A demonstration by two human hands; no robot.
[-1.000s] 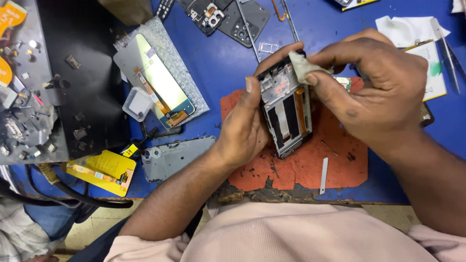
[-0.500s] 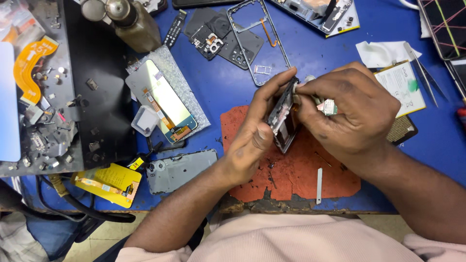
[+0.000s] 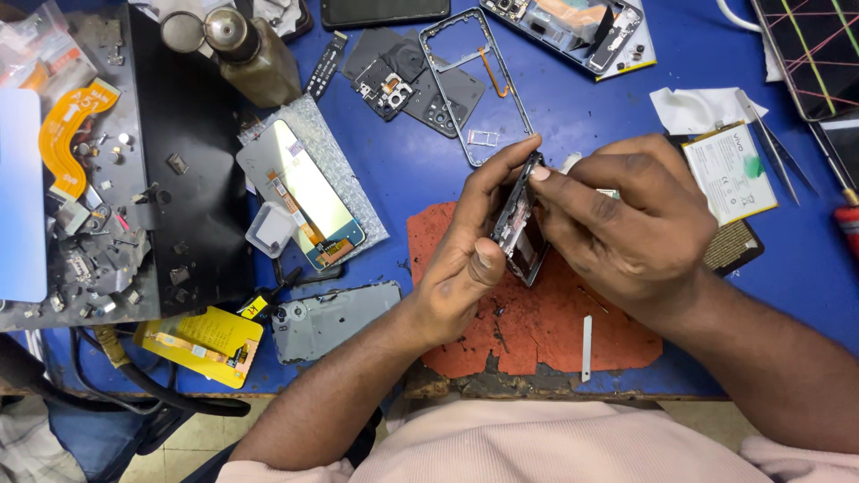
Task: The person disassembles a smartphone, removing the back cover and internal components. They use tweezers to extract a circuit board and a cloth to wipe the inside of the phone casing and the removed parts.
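Above the torn red mat (image 3: 537,331) on the bench, left hand (image 3: 470,259) and right hand (image 3: 626,224) both grip an opened phone body (image 3: 519,224); disassembly looks well advanced, removed phone frame (image 3: 474,85) lying nearby.

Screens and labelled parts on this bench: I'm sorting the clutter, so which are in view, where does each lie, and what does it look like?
Display panel: left of the hands, face down on grey foam, silvery-yellow back, orange flex.
Battery: right of the right hand, white printed label, green sticker.
Dark screen: top edge, black rectangle.
Cracked panel: top right corner, black with coloured lines.
Yellow part: front left, flat, orange flex.
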